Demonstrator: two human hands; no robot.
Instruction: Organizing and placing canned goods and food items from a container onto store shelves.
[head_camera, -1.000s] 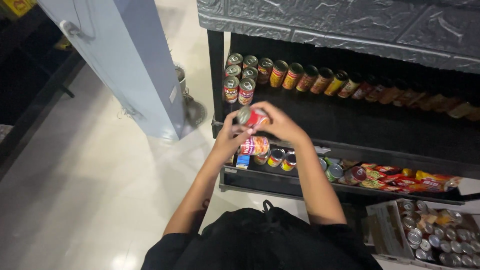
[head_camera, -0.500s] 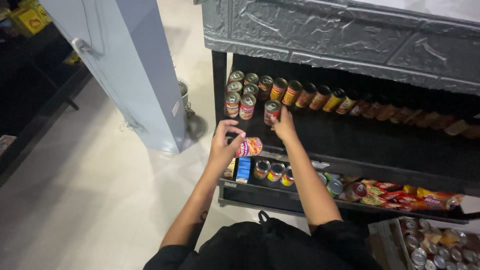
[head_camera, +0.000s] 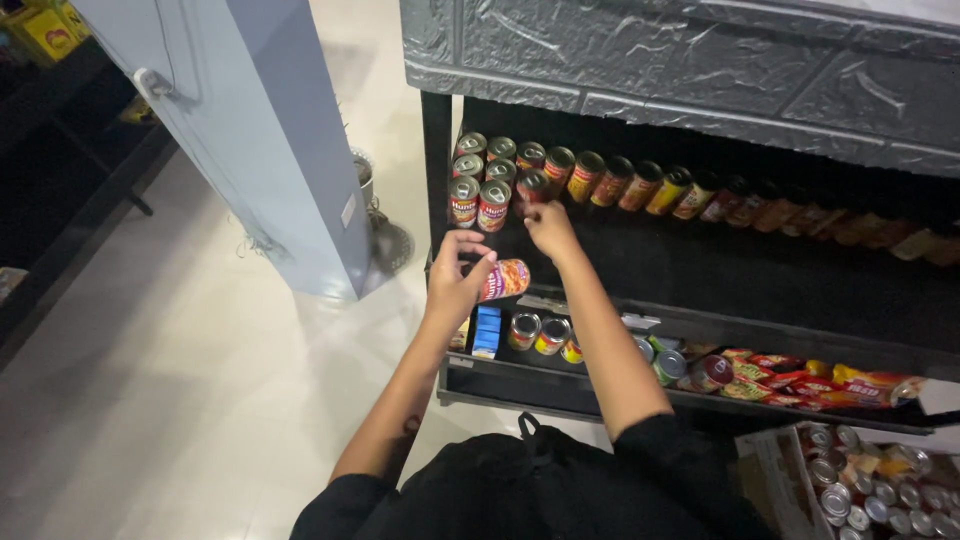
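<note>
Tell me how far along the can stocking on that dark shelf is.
Done: a back row of cans runs along the upper shelf, and a front row of two cans stands at its left end. In hand: the right hand sets a third can beside them; the left hand holds another can. Left: most of the front row is bare, and the box of cans at lower right looks full.

Red-labelled cans (head_camera: 478, 201) on a black shelf (head_camera: 720, 270), under a grey stone-patterned top (head_camera: 680, 70).
</note>
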